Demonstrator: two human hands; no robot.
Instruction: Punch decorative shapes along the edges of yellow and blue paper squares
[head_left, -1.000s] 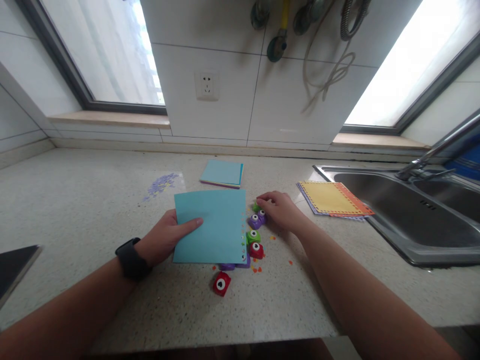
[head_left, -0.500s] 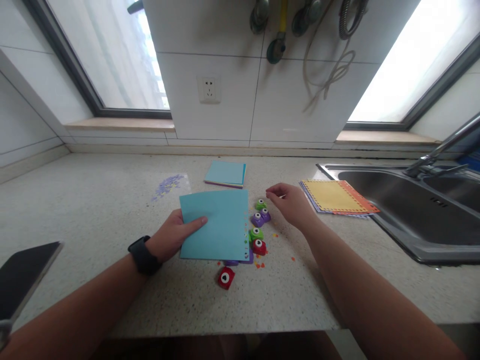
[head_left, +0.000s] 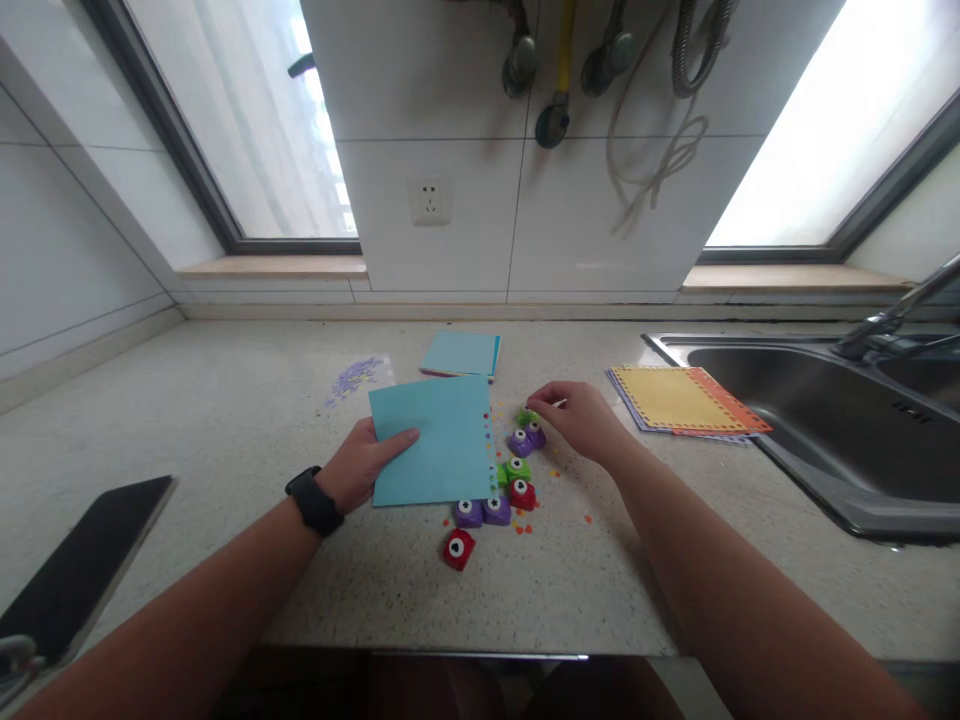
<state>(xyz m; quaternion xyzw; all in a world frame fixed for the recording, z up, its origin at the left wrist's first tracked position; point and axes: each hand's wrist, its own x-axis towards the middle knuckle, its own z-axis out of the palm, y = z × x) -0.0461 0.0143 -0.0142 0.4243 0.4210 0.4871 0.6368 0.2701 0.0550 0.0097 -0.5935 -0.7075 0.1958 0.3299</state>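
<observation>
A light blue sheet of paper, with small shapes punched along its right edge, is pinched in my left hand, the thumb lying on top. My right hand has its fingertips closed on the far green craft punch, just right of the sheet. Nearer me stand two purple craft punches, then another green craft punch and a red craft punch. By the sheet's lower edge sit more purple craft punches, with a second red craft punch in front.
Behind the sheet lies a stack of blue paper. Purple confetti is heaped at the left. Punched yellow and orange sheets lie beside the sink. A dark flat device rests at the left. Orange paper bits dot the counter.
My right hand has come down and left onto the far green craft punch. The sheet has shifted slightly, uncovering the purple craft punches near its lower edge. The camera view has tilted up.
</observation>
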